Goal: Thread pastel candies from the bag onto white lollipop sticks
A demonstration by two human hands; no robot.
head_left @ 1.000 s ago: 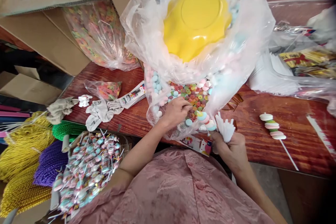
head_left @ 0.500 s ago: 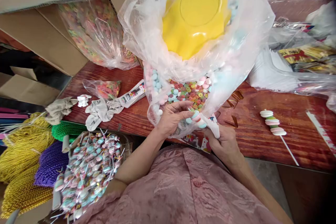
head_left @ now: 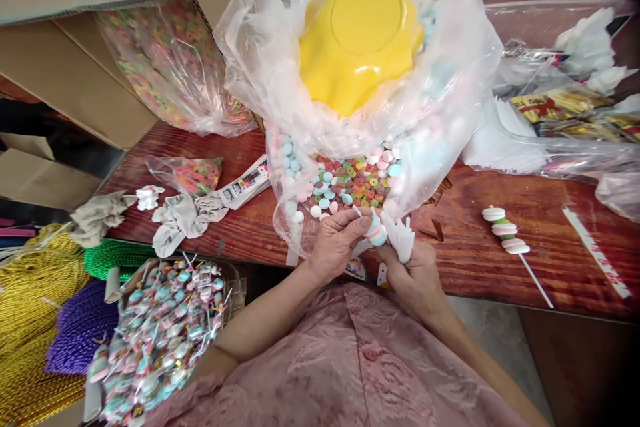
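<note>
My left hand (head_left: 334,243) pinches a short stack of pale blue and pink candies (head_left: 376,233) between thumb and fingers. A thin white tip shows at its upper left. Close beside it, my right hand (head_left: 413,273) is closed around a bundle of white sticks (head_left: 400,238), which fan upward; its thumb is near the lower end of the stack. Just beyond both hands, loose gummy rings (head_left: 367,180) and blue, pink and white candies (head_left: 325,192) lie at the mouth of a clear plastic bag (head_left: 450,107). A yellow scalloped bowl (head_left: 360,40) rests upside down on the bag.
To the right on the wooden table (head_left: 465,260) lies a candy skewer (head_left: 505,230). Packets of white bags (head_left: 505,133) lie behind it. At left are a small gummy bag (head_left: 197,175), crumpled gloves (head_left: 185,217) and a cardboard box (head_left: 90,80). A basket holds wrapped candy sticks (head_left: 165,340) below.
The view has shifted slightly, so the table things sit further left. The white sticks in my right hand now point more upward, and my hands remain close together at the candy stack.
</note>
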